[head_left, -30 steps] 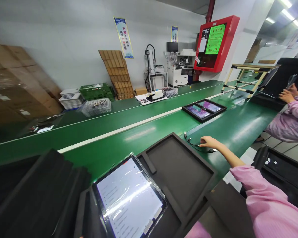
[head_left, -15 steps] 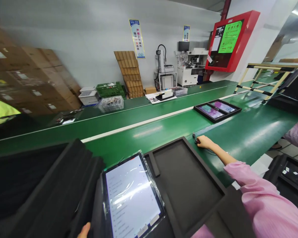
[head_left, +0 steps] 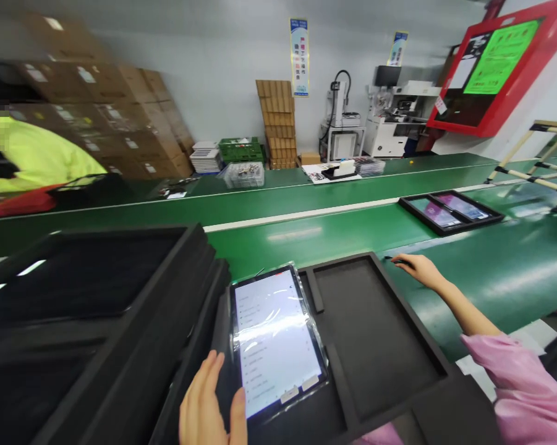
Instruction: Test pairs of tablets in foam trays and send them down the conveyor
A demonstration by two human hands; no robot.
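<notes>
A lit tablet (head_left: 273, 337) wrapped in clear film lies in the left pocket of a black foam tray (head_left: 389, 371) on the green belt. My left hand (head_left: 212, 408) rests with flat fingers against the tablet's lower left edge. The tray's right pocket (head_left: 371, 327) holds nothing. My right hand (head_left: 417, 269), in a pink sleeve, reaches past the tray's far right corner and pinches the end of a thin black cable (head_left: 392, 259) lying on the belt.
A stack of black foam trays (head_left: 88, 321) stands at my left. Farther along the belt sits another tray with two lit tablets (head_left: 449, 210). Across the belt a person in a yellow top (head_left: 32, 161) is at the left, before stacked cartons.
My view has swung left. My left hand has come up onto the tablet's lower edge. My right hand has drawn the cable end closer to the tray corner.
</notes>
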